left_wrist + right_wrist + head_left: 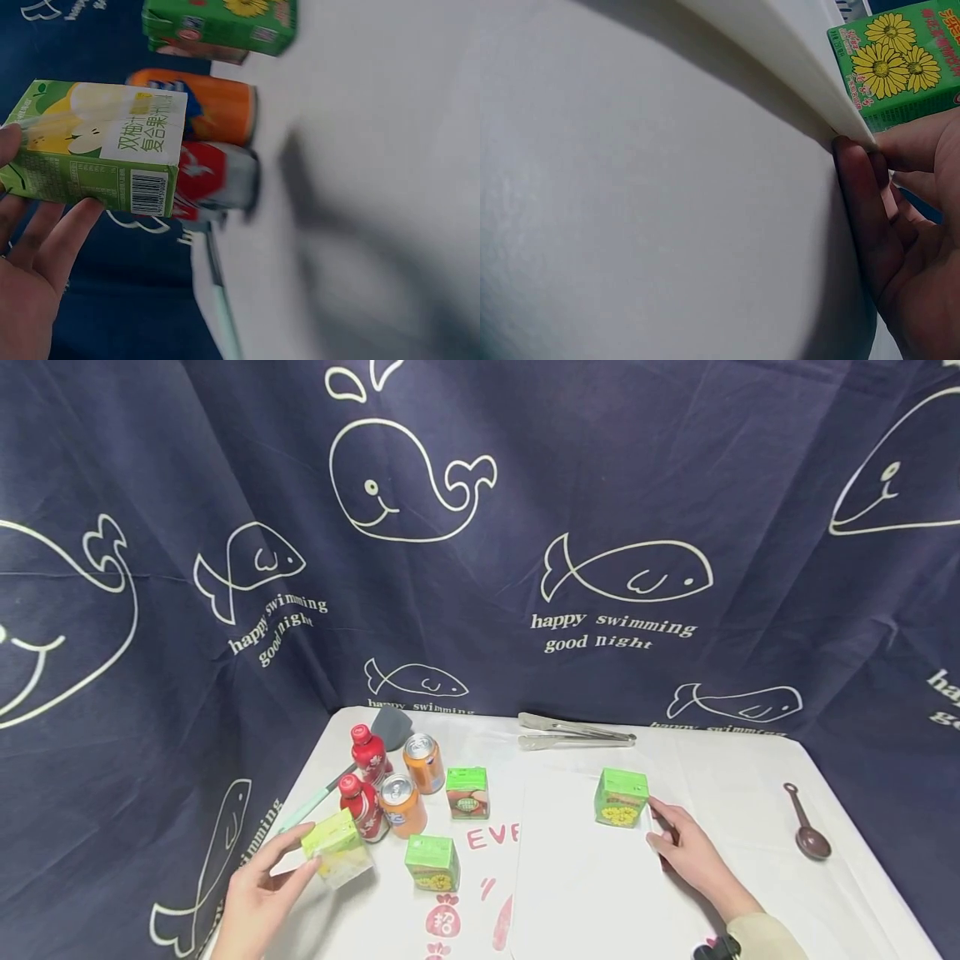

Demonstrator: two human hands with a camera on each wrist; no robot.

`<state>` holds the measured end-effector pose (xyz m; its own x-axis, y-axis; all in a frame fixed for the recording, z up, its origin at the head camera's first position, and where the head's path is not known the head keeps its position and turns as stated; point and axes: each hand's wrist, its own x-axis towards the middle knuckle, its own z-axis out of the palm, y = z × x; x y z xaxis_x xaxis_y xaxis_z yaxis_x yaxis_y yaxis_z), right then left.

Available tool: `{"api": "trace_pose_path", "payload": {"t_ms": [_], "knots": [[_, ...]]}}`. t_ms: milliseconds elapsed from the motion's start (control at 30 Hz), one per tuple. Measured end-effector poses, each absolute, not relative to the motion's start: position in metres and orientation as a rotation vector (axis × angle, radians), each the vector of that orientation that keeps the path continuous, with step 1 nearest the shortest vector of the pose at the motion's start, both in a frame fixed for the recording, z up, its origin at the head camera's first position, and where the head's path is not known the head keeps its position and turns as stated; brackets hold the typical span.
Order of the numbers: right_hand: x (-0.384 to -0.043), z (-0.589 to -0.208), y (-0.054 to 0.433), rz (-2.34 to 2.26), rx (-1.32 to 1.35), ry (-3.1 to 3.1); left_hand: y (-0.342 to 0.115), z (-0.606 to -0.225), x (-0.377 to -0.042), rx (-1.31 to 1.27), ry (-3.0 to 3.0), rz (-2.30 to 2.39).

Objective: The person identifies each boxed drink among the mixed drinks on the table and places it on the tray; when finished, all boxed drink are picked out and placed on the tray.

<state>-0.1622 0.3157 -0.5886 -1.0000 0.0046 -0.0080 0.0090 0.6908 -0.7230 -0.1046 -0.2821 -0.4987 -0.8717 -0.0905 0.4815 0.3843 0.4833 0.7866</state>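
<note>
Carton (339, 850) I judge light but crushable, best held by its sides, is gripped by my left hand (261, 887); right hand (690, 853) pinches white sheet (585, 881).

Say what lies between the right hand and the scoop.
Only bare tabletop lies between the right hand and the scoop, in the head view.

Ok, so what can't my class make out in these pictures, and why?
Head: part of the spatula, hidden by red bottles.
Head: end of the red lettering, covered by the white panel.
Head: fine print on the pale carton, too small.
Left wrist: thumb of the left hand, mostly cut off by the left edge.
Right wrist: right end of the flower carton, cut off by the edge.
</note>
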Motion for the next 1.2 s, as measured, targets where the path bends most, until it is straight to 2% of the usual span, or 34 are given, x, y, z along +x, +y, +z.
{"api": "trace_pose_path", "payload": {"t_ms": [233,600,1200], "knots": [[-0.162,-0.588,0.316,-1.25,0.02,2.867,-0.274,-0.476,-0.114,-0.389,-2.234,-1.363],[-0.162,-0.588,0.315,-1.236,0.019,2.876,-0.254,-0.447,-0.133,-0.456,-2.252,-1.388],[-0.161,-0.587,0.315,-1.289,0.048,2.825,-0.187,-0.433,-0.168,-0.532,-2.205,-1.679]]}}
